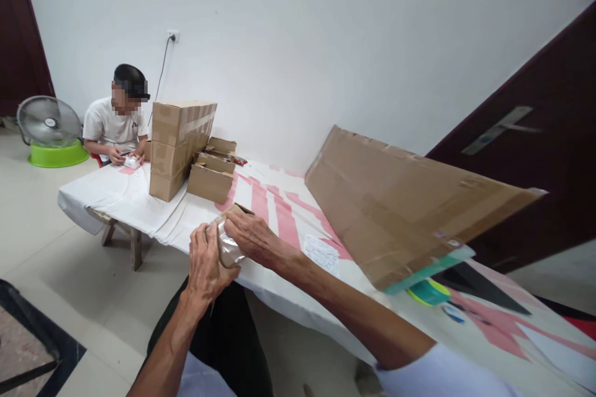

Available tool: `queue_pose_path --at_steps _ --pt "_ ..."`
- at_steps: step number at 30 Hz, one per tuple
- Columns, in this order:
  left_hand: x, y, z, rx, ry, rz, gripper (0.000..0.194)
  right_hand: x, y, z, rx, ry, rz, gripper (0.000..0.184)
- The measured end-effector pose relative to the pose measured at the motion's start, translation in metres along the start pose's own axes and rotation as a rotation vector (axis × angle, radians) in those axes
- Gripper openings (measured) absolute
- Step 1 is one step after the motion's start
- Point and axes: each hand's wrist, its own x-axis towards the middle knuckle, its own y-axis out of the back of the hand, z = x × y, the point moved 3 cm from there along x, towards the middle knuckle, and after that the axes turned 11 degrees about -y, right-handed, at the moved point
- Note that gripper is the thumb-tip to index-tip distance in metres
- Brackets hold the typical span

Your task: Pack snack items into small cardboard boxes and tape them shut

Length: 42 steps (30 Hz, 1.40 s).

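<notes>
While our left hand [205,265] grips the box [230,252] between our hands and our right hand [249,234] curls against its top, pinching or not we cannot tell, we should brace it firmly leftward, keeping its shiny wrap [225,240] smooth.

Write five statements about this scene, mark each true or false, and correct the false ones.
1. The left hand and right hand are both on the shiny package. True.
2. The fan is above a red base. False: the base is bright green.
3. The seated co-worker wears a dark cap. True.
4. The large cardboard piece lies on the floor. False: it is on the cloth-covered table.
5. A cord hangs from the wall socket. True.
</notes>
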Motion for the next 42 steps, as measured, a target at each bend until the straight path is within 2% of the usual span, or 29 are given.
queue_pose_path --at_steps 5,13,29,42 --pt "-0.001 0.002 -0.001 0.001 0.000 0.006 0.104 -0.002 -0.002 0.003 0.073 -0.004 0.027 0.021" --pt "-0.001 0.002 -0.001 -0.002 0.005 -0.001 0.106 -0.004 -0.010 0.009 0.189 0.001 -0.022 0.018" --pt "-0.001 0.004 -0.001 -0.019 0.027 -0.021 0.105 -0.001 -0.010 0.003 0.079 -0.004 -0.009 0.022" --pt "-0.002 0.003 -0.001 -0.006 0.015 -0.017 0.106 -0.001 -0.012 0.007 0.193 -0.018 -0.042 0.016"
